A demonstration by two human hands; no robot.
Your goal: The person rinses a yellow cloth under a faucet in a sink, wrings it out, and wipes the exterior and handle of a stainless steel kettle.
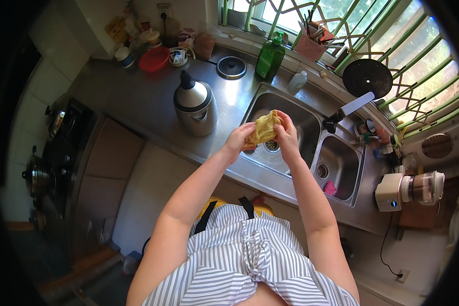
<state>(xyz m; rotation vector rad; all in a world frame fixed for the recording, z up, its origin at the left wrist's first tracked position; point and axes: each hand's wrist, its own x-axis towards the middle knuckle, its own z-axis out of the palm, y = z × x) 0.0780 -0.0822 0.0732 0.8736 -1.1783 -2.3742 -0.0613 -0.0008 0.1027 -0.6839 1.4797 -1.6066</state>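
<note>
Both hands grip a crumpled yellow cloth [266, 128] above the larger basin of a stainless steel sink [310, 153]. My left hand [238, 140] has the cloth's left side, and my right hand [287, 134] has its right side. Below the cloth, part of the drain strainer [271, 145] shows in the basin. A black faucet with a pale handle [352, 107] stands behind the divider. In the smaller basin lies a pink cloth or sponge [329, 188].
A steel kettle [196, 107] stands left of the sink. Behind are a round black lid [231, 67], a green pump bottle [270, 57] and a small clear bottle [298, 81]. A red bowl [154, 59] sits farther left, a blender-like appliance [392, 191] at right, pots [38, 174] on the stove.
</note>
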